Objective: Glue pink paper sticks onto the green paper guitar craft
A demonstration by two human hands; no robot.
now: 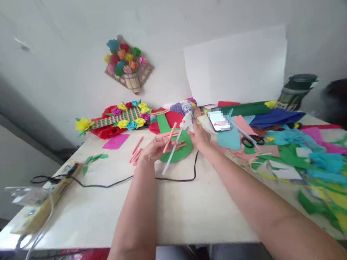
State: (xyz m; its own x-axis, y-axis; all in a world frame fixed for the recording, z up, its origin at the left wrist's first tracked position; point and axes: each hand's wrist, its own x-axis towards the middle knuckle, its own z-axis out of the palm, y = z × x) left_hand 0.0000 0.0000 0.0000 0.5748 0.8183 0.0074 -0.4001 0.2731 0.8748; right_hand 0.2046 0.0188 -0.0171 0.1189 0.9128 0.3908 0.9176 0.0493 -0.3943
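My left hand [157, 149] is closed on a short pink paper roll [170, 137], held at a slant above a green round piece [185, 150]. Pink rolls also lie across that green piece, which has a green strip [162, 124] running up from it. My right hand [201, 136] is wrapped around a white glue gun [186, 122]. A long translucent glue stick [172, 157] slants from the gun down past my left fingers. More loose pink rolls [136, 155] lie left of my left hand.
A paper-flower guitar shape [118, 119] lies at the back left. A black cord [108, 186] runs from the power strip [46, 202] across the table. To the right are a phone [219, 120], black scissors [252, 141] and coloured paper scraps [294, 154]. A dark jar [297, 91] stands behind.
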